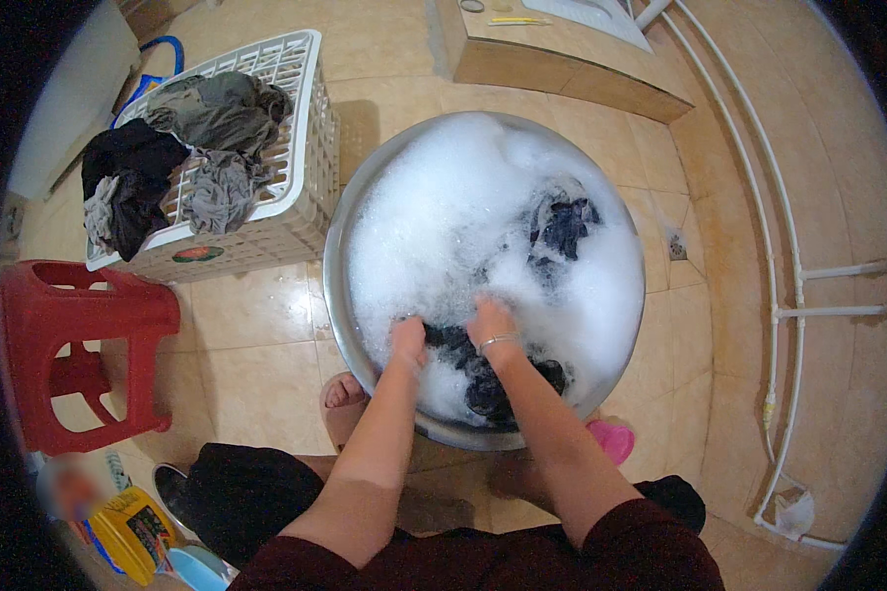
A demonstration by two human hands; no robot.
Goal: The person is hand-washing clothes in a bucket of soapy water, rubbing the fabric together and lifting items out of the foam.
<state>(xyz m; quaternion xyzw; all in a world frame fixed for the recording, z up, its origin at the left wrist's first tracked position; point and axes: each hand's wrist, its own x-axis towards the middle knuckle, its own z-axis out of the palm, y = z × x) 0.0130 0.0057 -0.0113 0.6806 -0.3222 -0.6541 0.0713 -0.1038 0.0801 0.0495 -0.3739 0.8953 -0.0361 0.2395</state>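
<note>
A large round metal basin (338,295) stands on the floor in front of me, full of white suds (421,199). My left hand (409,338) is closed on a dark wet garment (451,341) near the basin's left front side. On the same cloth, my right hand (492,325), with a bracelet at the wrist, grips a bunch a little farther right. Part of this garment bulges out of the foam beneath my right forearm; the rest is hidden by suds. Another dark piece of clothing (564,227) pokes through the foam at the far right.
An upturned white plastic crate (310,140) at left carries several garments (222,111). Nearer stand a red plastic stool (144,369), a yellow container (131,533) and a light-blue scoop (196,567). White pipes (769,244) run along the right wall; a floor drain (677,244) lies right of the basin.
</note>
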